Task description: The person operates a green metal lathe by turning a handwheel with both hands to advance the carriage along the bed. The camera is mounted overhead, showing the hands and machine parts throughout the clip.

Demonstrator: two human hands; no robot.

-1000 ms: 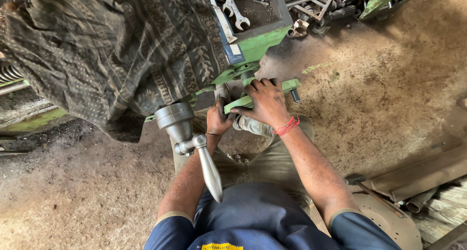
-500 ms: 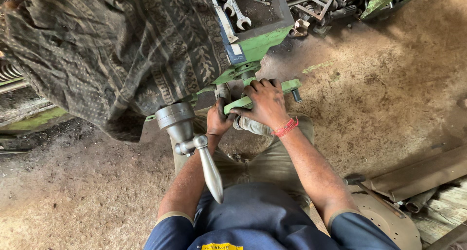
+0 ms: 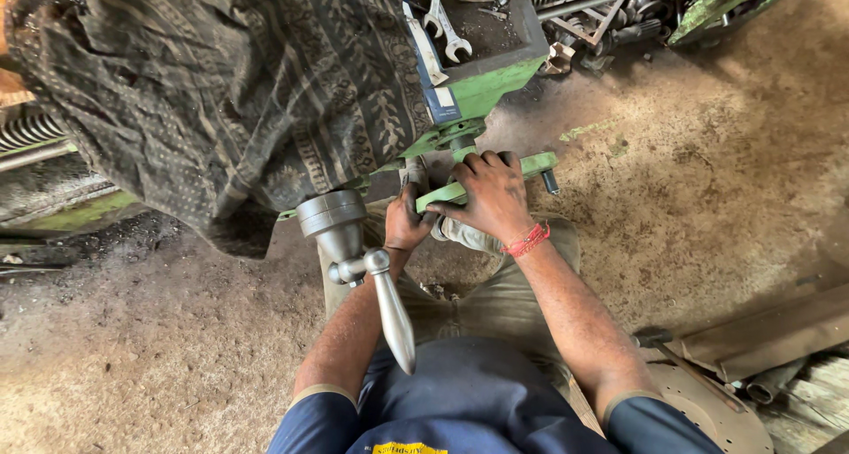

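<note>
- Green metal bar [image 3: 482,182] sits under my right hand [image 3: 493,194], just in front of my knees; my fingers curl over its far edge and clamp down on it
- my left hand [image 3: 405,226] is closed around a small part right beside the bar's near end; I cannot tell what that part is, since my fingers hide it
- a red thread band [image 3: 528,239] circles my right wrist
- the bar runs out to a dark bolt end [image 3: 549,183] on its right, and lies just below a green machine frame [image 3: 478,91]
- a grey steel vise screw with a handle [image 3: 363,259] stands just left of my left hand, its handle pointing back toward me
- a dark patterned cloth [image 3: 203,91] drapes over the machine to the left; wrenches [image 3: 442,21] lie in a tray above; dusty dirt floor [image 3: 707,171] spreads all around
</note>
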